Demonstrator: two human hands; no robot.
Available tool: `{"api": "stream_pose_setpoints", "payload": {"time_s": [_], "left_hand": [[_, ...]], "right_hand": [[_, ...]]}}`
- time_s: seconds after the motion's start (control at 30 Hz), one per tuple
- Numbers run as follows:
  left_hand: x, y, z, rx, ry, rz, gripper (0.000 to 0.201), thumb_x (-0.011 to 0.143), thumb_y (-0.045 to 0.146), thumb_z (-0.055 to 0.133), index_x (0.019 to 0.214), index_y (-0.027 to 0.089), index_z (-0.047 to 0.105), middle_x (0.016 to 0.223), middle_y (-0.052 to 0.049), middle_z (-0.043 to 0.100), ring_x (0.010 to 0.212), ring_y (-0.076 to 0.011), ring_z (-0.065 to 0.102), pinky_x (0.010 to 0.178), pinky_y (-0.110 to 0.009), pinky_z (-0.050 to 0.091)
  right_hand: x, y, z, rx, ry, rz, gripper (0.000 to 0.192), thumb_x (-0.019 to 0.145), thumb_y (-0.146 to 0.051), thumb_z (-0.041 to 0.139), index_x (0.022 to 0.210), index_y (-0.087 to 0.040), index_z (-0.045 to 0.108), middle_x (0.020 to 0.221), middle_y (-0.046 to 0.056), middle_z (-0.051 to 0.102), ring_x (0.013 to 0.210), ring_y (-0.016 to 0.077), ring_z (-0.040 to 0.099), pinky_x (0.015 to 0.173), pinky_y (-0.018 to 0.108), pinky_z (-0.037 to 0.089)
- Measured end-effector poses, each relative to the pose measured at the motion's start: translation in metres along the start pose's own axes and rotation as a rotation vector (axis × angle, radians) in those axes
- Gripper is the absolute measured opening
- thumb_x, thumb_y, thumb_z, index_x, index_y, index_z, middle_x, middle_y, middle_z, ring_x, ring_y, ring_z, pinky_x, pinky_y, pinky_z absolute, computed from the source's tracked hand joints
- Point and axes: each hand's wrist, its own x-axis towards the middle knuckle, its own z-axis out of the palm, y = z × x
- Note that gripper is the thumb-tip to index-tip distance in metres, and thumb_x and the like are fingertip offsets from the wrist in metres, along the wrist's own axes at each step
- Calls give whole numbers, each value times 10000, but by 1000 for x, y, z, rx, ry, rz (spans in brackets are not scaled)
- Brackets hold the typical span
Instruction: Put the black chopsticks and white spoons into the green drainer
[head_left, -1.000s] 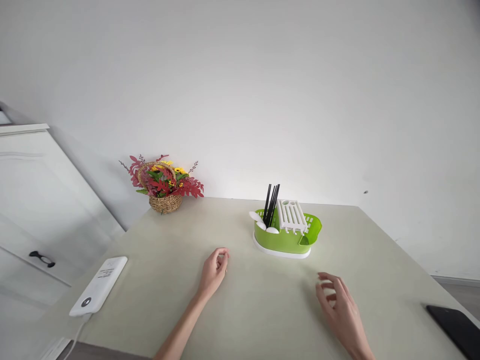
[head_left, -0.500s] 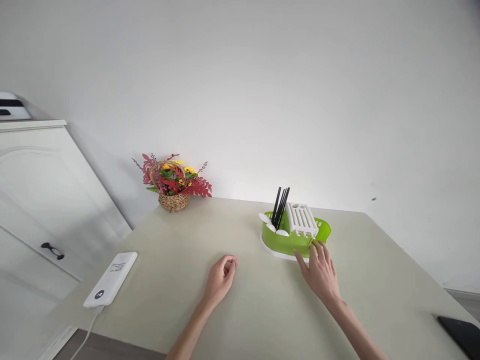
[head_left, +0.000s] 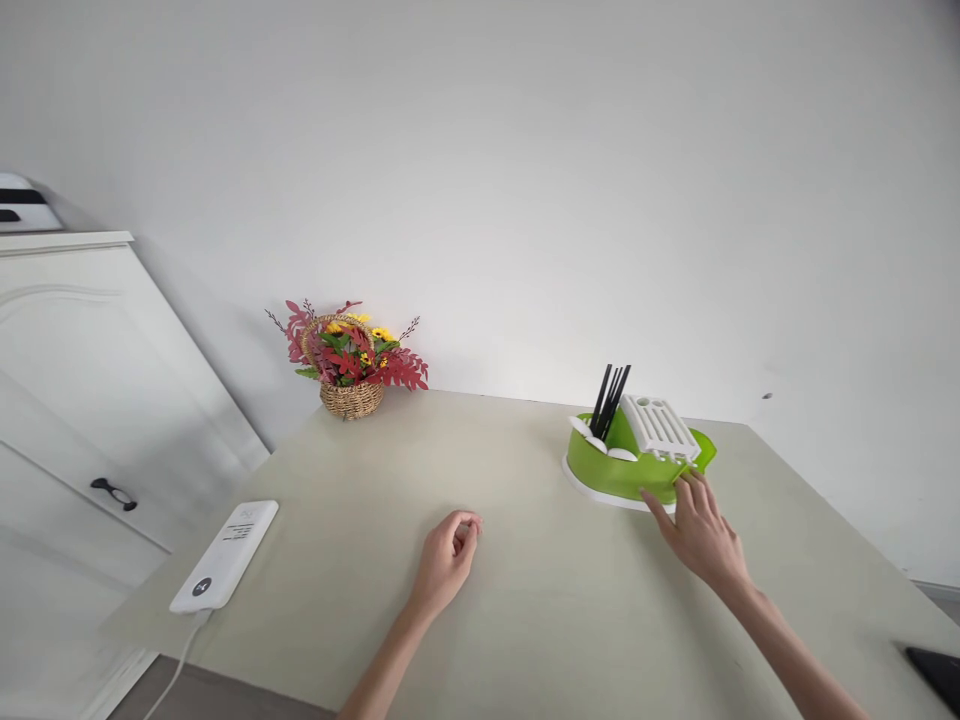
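Note:
A green utensil holder (head_left: 626, 475) with a white base stands at the back right of the table. Black chopsticks (head_left: 609, 405) and several white spoons (head_left: 622, 455) fill its left part, and a white slotted rack (head_left: 661, 428) covers the right part. My right hand (head_left: 701, 525) grips the holder's front right side, fingertips at the rim and thumb near the front wall. Curled in a loose fist, my left hand (head_left: 448, 560) rests on the table near the middle, and no object shows in it.
On the left of the pale table (head_left: 330, 560) lies a white power bank (head_left: 225, 555) with a cable. A wicker basket of flowers (head_left: 352, 400) stands near the wall. A dark phone-like object (head_left: 937, 672) sits at the right edge; a white cabinet (head_left: 90, 400) is beside the table.
The utensil holder has slid to the right across the table together with my right hand. My left hand stays in about the same place, still curled.

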Motion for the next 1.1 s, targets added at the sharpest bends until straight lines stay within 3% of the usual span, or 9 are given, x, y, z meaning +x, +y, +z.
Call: {"api": "stream_pose_setpoints", "payload": {"time_s": [0.17, 0.37, 0.53, 0.63, 0.73, 0.83, 0.9, 0.97, 1.1], "left_hand": [[1, -2, 0, 4, -4, -11, 338, 986, 497, 475, 945, 206, 644, 670, 24, 528, 503, -108, 377, 490, -228, 297], [1, -4, 2, 24, 11, -31, 359, 982, 527, 479, 967, 212, 650, 623, 42, 477, 498, -117, 387, 497, -231, 303], [2, -2, 2, 33, 10, -32, 359, 987, 525, 475, 962, 213, 649, 608, 46, 457, 501, -121, 388, 504, -232, 306], [2, -1, 1, 37, 12, -34, 366, 983, 529, 478, 957, 210, 654, 616, 42, 467, 502, -120, 389, 501, -231, 308], [2, -1, 0, 43, 9, -35, 383, 979, 541, 472, 963, 212, 668, 616, 37, 482, 502, -124, 403, 500, -232, 318], [2, -1, 1, 51, 11, -26, 397, 979, 546, 465, 983, 211, 676, 657, 19, 537, 508, -125, 423, 503, -233, 334], [2, -2, 1, 55, 13, -14, 394, 983, 541, 465, 985, 208, 675, 684, 11, 560, 513, -122, 428, 505, -231, 338], [2, -2, 1, 56, 13, -6, 382, 986, 529, 471, 976, 205, 673, 681, 11, 559, 517, -120, 426, 506, -228, 337], [2, -1, 2, 51, 18, 9, 360, 993, 506, 478, 960, 202, 668, 677, 16, 561, 521, -114, 423, 515, -222, 346]], "right_hand": [[20, 48, 4, 34, -29, 56, 667, 969, -683, 258, 1352, -195, 500, 1562, 195, 440, 1516, 320, 326, 1024, 563, 518], [36, 97, 3, 34, -14, 71, 692, 950, -727, 240, 1233, -189, 570, 1537, 216, 473, 1523, 340, 310, 1005, 580, 522], [46, 130, 5, 21, -35, 102, 688, 927, -767, 266, 1167, -208, 589, 1505, 218, 511, 1497, 350, 357, 1013, 592, 511], [48, 139, 8, 28, 17, 55, 738, 926, -750, 262, 1257, -169, 575, 1505, 252, 496, 1528, 365, 294, 1085, 604, 455], [37, 132, 10, 55, 104, 25, 904, 911, -740, 301, 1505, -64, 382, 1627, 286, 300, 1535, 432, 245, 1099, 619, 439], [12, 109, 12, 110, 121, 168, 1017, 889, -731, 390, 1642, -107, 111, 1705, 251, 79, 1417, 513, 423, 981, 629, 521], [-8, 89, 16, 168, 72, 272, 1039, 887, -729, 410, 1657, -132, 50, 1713, 238, 44, 1383, 515, 468, 957, 611, 537], [-27, 69, 22, 208, 2, 304, 1027, 899, -735, 393, 1655, -110, 86, 1713, 225, 93, 1447, 476, 405, 1070, 586, 474], [-57, 30, 32, 138, -113, 167, 835, 989, -647, 230, 1574, -70, 375, 1657, 163, 342, 1561, 302, 239, 1282, 495, 162]]}}
